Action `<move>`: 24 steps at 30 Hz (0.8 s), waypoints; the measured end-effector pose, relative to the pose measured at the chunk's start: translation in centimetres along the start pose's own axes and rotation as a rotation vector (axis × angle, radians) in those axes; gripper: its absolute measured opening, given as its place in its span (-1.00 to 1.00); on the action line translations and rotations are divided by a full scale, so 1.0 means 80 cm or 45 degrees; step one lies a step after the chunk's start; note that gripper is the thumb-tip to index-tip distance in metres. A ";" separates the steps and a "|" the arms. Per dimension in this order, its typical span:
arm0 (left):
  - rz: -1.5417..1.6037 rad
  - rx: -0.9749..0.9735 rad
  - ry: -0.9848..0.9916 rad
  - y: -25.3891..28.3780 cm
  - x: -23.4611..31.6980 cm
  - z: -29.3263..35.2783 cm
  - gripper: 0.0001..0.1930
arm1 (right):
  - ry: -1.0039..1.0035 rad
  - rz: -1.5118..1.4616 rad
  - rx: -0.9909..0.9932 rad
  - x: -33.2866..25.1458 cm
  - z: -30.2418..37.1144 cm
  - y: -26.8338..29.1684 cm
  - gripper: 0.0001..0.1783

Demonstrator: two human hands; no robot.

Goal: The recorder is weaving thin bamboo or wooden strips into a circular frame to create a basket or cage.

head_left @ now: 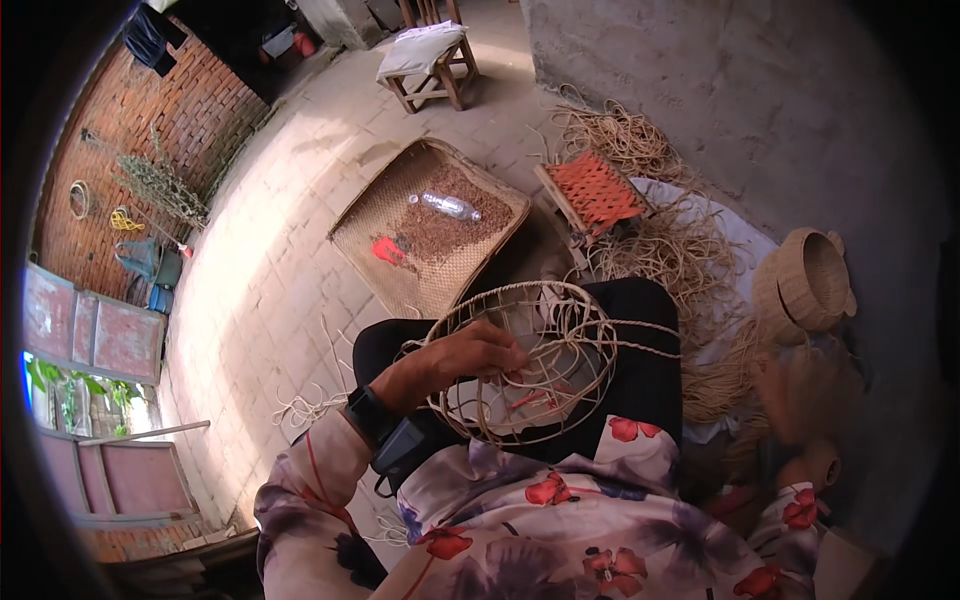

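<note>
A round, open basket frame point(461, 318) of pale twisted cords rests on my lap, its rim toward me and its mesh loose. My left hand point(480, 352) reaches over the rim into it, fingers pinched together on the cords. A doubled twisted cord point(645, 338) runs from the frame to the right. Small red pieces point(535, 400) show inside the mesh. Off to the right my right hand point(795, 395) is smeared by motion beside the loose cords, so its fingers cannot be made out.
A shallow woven tray point(365, 230) with brown bits, a clear bottle point(450, 207) and a red-and-black item point(390, 250) lies ahead. Right of it are a stool with an orange woven seat point(597, 190), heaped cords point(690, 270) and a finished-looking basket point(790, 290). A grey wall point(740, 110) bounds the right.
</note>
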State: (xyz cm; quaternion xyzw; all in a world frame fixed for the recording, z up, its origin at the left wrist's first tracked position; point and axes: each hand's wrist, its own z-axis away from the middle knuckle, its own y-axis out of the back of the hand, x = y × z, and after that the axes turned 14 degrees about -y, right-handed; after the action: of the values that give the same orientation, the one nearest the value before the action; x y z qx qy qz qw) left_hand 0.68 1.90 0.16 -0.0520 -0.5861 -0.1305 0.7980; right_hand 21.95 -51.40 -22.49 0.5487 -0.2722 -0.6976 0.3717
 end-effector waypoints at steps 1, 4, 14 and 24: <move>0.015 -0.007 0.085 0.004 -0.014 -0.003 -0.64 | 0.153 -0.074 -0.079 -0.066 0.019 -0.013 -0.80; 0.025 -0.128 0.157 0.010 -0.020 -0.015 -0.64 | 0.498 -0.284 -0.358 -0.246 0.117 -0.005 -0.89; 0.119 -0.145 0.060 -0.005 -0.045 -0.018 -0.65 | 0.284 -0.740 -1.780 -0.371 0.213 -0.049 -0.39; 0.164 -0.108 0.057 -0.009 -0.034 -0.013 -0.64 | 0.139 -0.847 -1.706 -0.389 0.239 -0.068 -0.40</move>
State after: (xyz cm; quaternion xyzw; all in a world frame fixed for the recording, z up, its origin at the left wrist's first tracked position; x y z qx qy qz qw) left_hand 0.70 1.32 -2.76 -0.1205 -0.5576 -0.1048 0.8146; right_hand 6.02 -23.37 -4.43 0.2922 0.4101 -0.7612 0.4087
